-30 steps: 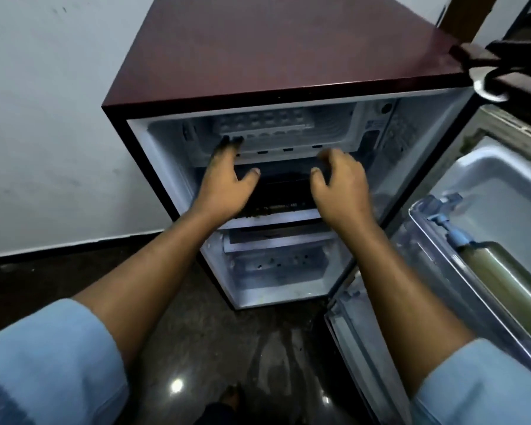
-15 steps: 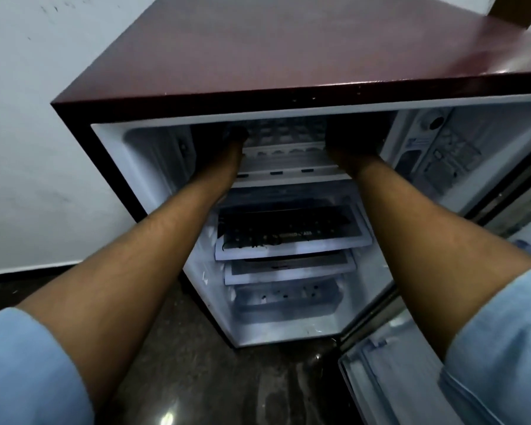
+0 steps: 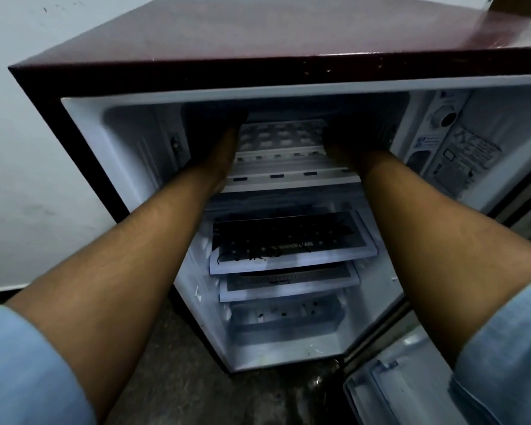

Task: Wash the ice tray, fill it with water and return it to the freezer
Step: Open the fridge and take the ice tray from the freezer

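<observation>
A small maroon fridge (image 3: pixel 258 41) stands open in front of me. In the freezer compartment at its top lies a white ice tray (image 3: pixel 278 137) on a white shelf (image 3: pixel 292 176). Both my arms reach in. My left hand (image 3: pixel 223 133) is at the tray's left end and my right hand (image 3: pixel 348 141) is at its right end. Both hands touch or nearly touch the tray. The fingers of both hands are lost in the dark shadow under the fridge's top, so their grip is hidden.
Below the freezer are two glass shelves (image 3: pixel 292 243) and a crisper drawer (image 3: pixel 285 317). A control dial (image 3: pixel 445 118) sits on the inner right wall. The open door's rack (image 3: pixel 390 388) is at lower right. A white wall (image 3: pixel 28 148) is to the left, with dark floor below.
My hands moved from the front of the shelf up into the freezer compartment, to the two ends of the ice tray. My head came closer to the fridge and lower.
</observation>
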`<state>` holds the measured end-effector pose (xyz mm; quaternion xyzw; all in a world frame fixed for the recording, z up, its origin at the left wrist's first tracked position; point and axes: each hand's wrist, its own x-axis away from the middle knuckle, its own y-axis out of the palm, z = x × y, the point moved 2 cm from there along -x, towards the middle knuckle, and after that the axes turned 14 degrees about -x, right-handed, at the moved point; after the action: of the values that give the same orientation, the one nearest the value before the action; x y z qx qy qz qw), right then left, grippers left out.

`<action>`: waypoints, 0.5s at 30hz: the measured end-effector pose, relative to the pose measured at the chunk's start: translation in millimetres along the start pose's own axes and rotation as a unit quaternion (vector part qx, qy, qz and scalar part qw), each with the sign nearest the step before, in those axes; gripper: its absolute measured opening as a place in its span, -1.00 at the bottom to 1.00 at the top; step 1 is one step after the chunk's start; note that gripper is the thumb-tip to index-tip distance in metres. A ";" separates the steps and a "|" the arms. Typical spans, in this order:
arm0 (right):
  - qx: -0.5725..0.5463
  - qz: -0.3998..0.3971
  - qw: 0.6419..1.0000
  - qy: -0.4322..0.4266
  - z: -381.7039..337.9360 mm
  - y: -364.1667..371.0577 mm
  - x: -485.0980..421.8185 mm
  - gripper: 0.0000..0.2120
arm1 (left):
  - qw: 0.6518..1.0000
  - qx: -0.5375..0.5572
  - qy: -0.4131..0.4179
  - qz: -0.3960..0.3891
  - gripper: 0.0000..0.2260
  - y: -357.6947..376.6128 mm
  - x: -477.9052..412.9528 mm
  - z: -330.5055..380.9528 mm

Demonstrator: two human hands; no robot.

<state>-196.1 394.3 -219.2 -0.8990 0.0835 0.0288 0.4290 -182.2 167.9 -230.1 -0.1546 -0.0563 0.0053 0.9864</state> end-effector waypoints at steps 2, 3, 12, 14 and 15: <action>-0.030 0.006 1.000 0.000 5.3 -0.8 7.7 -0.83 | 1.000 -0.013 -0.001 -0.013 -0.58 -2.1 7.4 3.4; -0.024 0.013 1.000 0.007 5.2 -2.3 14.0 -0.85 | 1.000 -0.026 -0.001 -0.017 -0.59 -2.7 13.7 5.3; -0.184 0.104 0.962 0.172 17.2 -7.6 45.8 -0.56 | 0.998 -0.017 -0.009 0.063 -0.62 -10.0 68.9 7.5; -0.254 0.145 0.939 0.182 18.5 -9.4 57.7 -0.62 | 0.997 -0.012 0.007 0.081 -0.82 -9.6 85.0 9.9; -0.285 0.161 0.925 0.192 16.1 -11.7 69.6 -0.70 | 0.997 -0.006 0.005 0.076 -0.83 -10.2 94.9 10.1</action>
<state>-125.1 405.4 -228.9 -0.9462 0.2958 -0.0535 0.1197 -89.2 163.9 -207.1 -0.1647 -0.0392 0.0795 0.9823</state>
